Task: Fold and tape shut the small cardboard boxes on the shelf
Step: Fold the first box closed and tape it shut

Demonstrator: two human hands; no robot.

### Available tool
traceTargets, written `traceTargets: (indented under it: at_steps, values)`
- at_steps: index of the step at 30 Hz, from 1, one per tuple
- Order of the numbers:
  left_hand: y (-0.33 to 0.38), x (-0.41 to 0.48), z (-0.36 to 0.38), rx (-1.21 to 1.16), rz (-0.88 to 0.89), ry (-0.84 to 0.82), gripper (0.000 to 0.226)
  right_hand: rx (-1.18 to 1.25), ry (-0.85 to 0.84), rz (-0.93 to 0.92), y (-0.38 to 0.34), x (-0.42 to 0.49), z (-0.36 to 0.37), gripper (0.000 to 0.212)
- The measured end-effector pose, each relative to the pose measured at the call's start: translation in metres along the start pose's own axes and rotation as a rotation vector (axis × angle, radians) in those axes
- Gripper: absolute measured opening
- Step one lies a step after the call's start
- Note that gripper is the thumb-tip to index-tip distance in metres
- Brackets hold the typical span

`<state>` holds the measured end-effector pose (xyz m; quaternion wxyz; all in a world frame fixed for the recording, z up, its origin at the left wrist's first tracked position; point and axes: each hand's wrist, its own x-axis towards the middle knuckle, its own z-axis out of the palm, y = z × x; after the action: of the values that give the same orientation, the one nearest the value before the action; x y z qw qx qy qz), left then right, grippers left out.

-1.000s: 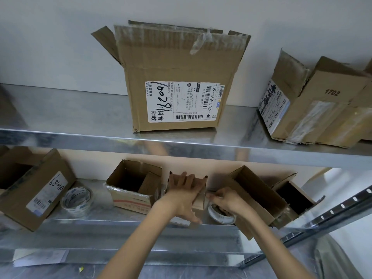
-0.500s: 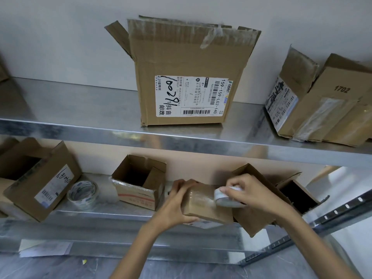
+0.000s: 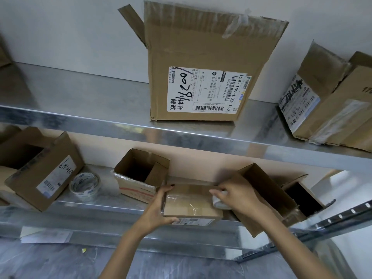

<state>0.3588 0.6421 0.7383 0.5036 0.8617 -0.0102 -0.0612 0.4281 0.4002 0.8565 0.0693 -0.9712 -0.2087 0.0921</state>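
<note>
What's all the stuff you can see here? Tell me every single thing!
shelves: 2, silver metal, upper and lower
big open box: 1, brown, upper shelf, middle
labelled boxes: at least 1, brown, upper shelf, right
small box: 1, brown, clear tape on top, lower shelf, middle
open boxes: 4, brown, lower shelf, two either side of it
loose tape roll: 1, whitish, lower shelf, left
held tape roll: 1, whitish, at small box's right end
paper: 1, white, below lower shelf, left
left hand: grips small box's left end
right hand: holds tape roll
</note>
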Motion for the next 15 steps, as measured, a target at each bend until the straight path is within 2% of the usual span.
traceTargets:
  at_steps: [3,6,10,15]
  values:
    - [-0.003,0.001,-0.002,-0.039,-0.016,-0.024,0.092,0.021,-0.113,0.056,0.011,0.000,-0.010,0.048]
    - [-0.002,0.004,-0.003,-0.042,-0.034,-0.033,0.092,-0.179,0.008,0.134,0.004,-0.003,-0.005,0.051]
    - [-0.004,0.003,-0.002,-0.045,-0.043,-0.020,0.092,-0.156,0.114,0.189,-0.001,-0.002,0.007,0.046]
    - [-0.004,0.005,-0.003,-0.049,-0.061,-0.029,0.090,-0.090,0.027,0.305,-0.002,0.007,0.013,0.045]
